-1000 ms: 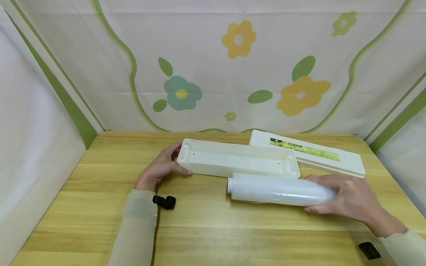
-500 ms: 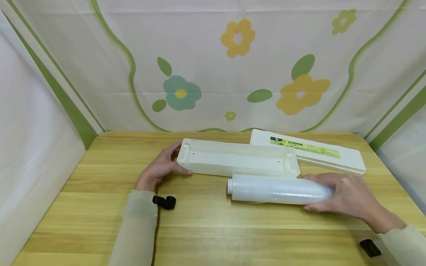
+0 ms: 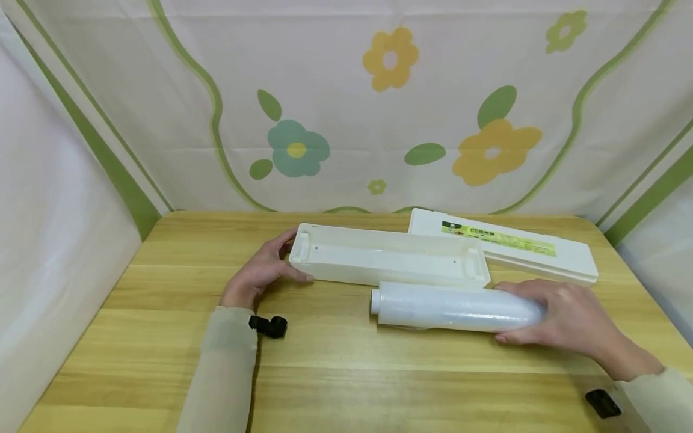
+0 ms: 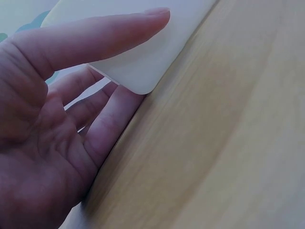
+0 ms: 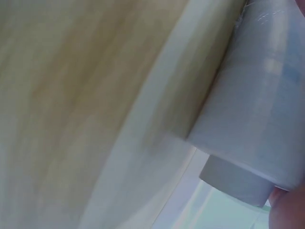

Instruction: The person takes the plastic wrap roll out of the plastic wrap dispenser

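Observation:
A long white plastic box (image 3: 346,274) stands with its hollow side up on the wooden table. My left hand (image 3: 261,270) grips its left end, thumb along the front wall and fingers behind; in the left wrist view the thumb lies across the box's end (image 4: 136,71). Just in front of the box is a roll of cling film (image 3: 444,307), a core stub poking out at its left. My right hand (image 3: 568,316) holds the roll's right end, thumb at the near side. The right wrist view shows the roll (image 5: 257,109) close over the tabletop; whether it touches is unclear.
Behind and right of the box lies a white lid (image 3: 574,257) with a green and yellow label (image 3: 498,239), partly hidden by the box. A flower-printed cloth (image 3: 346,108) hangs past the table's back edge, and pale cloth (image 3: 59,210) hangs at the sides.

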The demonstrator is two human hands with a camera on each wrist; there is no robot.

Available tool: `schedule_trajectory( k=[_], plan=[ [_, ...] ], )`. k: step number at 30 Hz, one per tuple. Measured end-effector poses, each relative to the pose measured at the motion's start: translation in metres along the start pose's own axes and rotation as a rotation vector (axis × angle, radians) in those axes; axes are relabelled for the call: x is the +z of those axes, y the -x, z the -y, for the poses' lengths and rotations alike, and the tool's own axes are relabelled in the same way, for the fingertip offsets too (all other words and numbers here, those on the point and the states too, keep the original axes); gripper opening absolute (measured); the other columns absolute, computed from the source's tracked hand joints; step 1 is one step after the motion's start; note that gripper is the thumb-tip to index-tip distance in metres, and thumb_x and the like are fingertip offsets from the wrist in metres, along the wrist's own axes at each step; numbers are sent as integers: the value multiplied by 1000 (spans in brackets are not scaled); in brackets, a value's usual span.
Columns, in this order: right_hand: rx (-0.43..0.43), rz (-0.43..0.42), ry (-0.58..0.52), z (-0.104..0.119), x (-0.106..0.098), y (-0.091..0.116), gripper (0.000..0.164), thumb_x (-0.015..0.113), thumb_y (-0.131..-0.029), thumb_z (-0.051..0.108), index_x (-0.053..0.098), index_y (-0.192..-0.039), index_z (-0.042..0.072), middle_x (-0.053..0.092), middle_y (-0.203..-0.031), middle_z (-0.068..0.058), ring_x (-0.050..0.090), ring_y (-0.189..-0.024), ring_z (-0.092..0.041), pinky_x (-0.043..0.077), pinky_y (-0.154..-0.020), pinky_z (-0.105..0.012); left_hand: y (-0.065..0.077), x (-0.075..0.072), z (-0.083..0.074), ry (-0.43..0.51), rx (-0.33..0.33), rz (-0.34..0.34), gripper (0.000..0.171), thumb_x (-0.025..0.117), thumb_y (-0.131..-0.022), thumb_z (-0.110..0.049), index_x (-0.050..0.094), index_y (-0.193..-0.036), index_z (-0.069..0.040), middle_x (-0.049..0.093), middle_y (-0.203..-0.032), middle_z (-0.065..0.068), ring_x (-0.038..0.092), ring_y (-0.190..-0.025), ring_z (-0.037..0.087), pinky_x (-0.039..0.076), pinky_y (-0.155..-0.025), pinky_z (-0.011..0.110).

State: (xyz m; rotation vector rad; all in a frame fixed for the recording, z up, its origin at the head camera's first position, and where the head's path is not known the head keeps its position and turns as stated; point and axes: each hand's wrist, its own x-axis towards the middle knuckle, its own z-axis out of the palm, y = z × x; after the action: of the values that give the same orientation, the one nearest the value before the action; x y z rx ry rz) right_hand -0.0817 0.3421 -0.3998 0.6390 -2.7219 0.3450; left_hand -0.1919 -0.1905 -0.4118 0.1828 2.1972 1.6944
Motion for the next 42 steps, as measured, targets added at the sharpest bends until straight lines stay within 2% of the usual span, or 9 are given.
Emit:
schedule_trajectory(
  k=[3,11,18,23,31,37,40,42],
  plan=[
    [2,7,11,0,0,-1,84,99,-43,74,83,-116,35,84,-99,5,73,-79,-10,52,-60,-30,0,0,-1,-3,5,-6,115,97,-68,5,45,-165,-29,55,-154,7,52,-131,30,42,-115,43],
    [103,71,24,-1,-4,3,87,98,-44,75,83,-118,33,84,-105,0,72,-82,-12,47,-62,-27,-3,3,-1,12,7,12,114,96,-70,5,44,-166,-26,54,-156,9,52,-132,30,45,-110,35],
    [115,89,13,-1,-3,7,83,98,-46,75,82,-118,39,84,-106,4,68,-83,-5,46,-62,-27,-5,6,3,20,13,33,115,94,-72,7,39,-168,-23,51,-160,11,51,-136,31,48,-108,32],
    [89,85,14,-3,-2,8,83,98,-46,75,81,-119,40,83,-106,4,70,-86,-7,49,-64,-29,-5,6,2,16,10,33,118,94,-71,8,37,-169,-25,49,-161,9,50,-136,32,49,-108,33],
    [-79,-12,30,-3,0,7,87,97,-46,76,81,-121,34,80,-100,12,71,-87,-11,55,-70,-32,-5,6,3,13,10,36,115,94,-72,6,39,-168,-24,50,-159,11,50,-134,32,48,-106,32],
    [-52,39,35,3,-4,5,88,95,-49,79,79,-124,37,80,-107,9,72,-93,-17,55,-74,-35,-5,6,4,9,7,17,113,94,-71,8,42,-166,-23,51,-155,13,50,-131,33,48,-105,34],
    [-76,16,42,4,-7,0,90,94,-48,80,81,-122,30,81,-109,5,74,-96,-23,55,-76,-38,-3,5,5,14,9,22,113,94,-71,7,42,-166,-22,51,-154,15,51,-128,31,49,-103,32],
    [-63,5,37,7,-13,-5,92,95,-49,78,81,-123,26,81,-113,1,75,-101,-28,56,-80,-44,0,2,6,24,13,45,113,94,-72,5,39,-167,-22,50,-156,14,53,-129,31,50,-103,32]
  ],
)
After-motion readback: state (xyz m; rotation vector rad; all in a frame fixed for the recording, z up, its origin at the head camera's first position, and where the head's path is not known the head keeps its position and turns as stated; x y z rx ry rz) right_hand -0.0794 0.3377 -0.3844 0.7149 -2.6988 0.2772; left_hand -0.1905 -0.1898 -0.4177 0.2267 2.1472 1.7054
